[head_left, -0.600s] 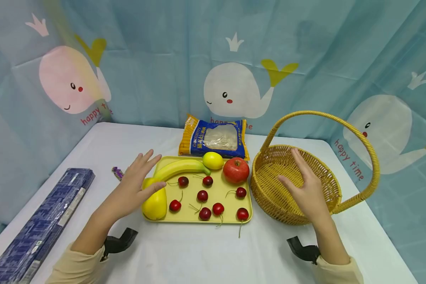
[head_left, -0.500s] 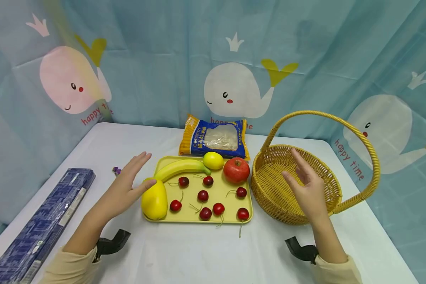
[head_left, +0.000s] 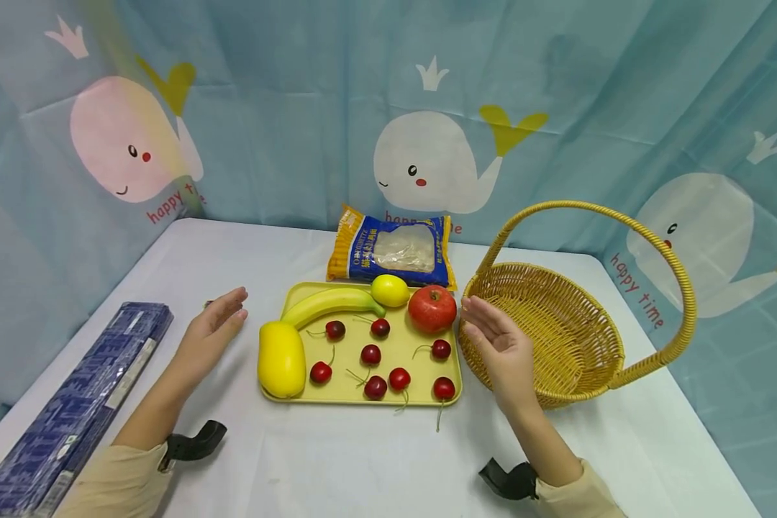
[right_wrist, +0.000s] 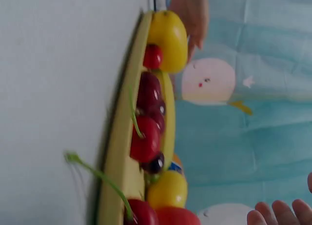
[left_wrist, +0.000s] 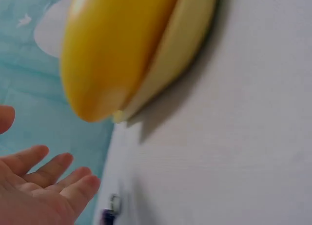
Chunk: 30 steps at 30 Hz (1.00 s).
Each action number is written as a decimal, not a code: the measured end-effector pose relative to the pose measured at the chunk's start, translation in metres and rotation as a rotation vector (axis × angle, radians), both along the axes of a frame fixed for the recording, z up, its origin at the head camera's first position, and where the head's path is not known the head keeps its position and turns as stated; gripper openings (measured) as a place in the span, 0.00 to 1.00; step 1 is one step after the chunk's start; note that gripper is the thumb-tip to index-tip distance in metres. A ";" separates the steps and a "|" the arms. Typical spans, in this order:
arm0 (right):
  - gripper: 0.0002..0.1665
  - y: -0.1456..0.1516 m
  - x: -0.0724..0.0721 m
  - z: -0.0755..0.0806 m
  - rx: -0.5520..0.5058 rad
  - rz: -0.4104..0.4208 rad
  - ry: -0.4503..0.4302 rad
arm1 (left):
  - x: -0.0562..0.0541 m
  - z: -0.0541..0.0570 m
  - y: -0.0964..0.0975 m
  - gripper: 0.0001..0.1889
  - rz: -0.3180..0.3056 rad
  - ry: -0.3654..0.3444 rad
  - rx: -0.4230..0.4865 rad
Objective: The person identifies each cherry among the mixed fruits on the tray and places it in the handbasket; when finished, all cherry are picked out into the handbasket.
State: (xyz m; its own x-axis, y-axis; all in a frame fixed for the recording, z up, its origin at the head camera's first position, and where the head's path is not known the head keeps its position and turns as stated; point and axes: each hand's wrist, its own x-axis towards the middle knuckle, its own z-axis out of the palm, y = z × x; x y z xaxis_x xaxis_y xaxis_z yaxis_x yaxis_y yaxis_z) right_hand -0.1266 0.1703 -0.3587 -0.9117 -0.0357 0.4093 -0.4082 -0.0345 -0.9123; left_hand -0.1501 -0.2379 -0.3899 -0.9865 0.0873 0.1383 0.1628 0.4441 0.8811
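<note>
My left hand (head_left: 210,338) hovers left of the yellow tray (head_left: 346,352), fingers extended, holding nothing. Beside it on the tray lies a smooth yellow oblong fruit (head_left: 281,360), close in the left wrist view. A small purple-wrapped item (left_wrist: 109,213) is almost hidden behind that hand in the head view. Between the tray and the wicker basket (head_left: 544,280) is my right hand (head_left: 505,352), fingers relaxed and nothing in them, near a red apple (head_left: 432,309). Several cherries (head_left: 370,355), a banana (head_left: 330,303) and a lemon (head_left: 390,291) also sit on the tray.
Behind the tray lies a blue and yellow food bag (head_left: 395,252) with a clear window. A long blue package (head_left: 84,403) runs along the table's left side. The basket's tall handle (head_left: 670,266) arches over it. A whale-print curtain (head_left: 265,144) hangs behind the table.
My left hand has drawn left, away from the yellow oblong fruit and tray. My right hand has shifted left from over the basket toward the tray's right edge. The fruit has stayed put.
</note>
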 end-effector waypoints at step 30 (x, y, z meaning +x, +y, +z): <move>0.21 -0.051 0.004 -0.053 0.297 0.159 -0.352 | -0.002 -0.041 0.020 0.34 -0.068 -0.374 0.630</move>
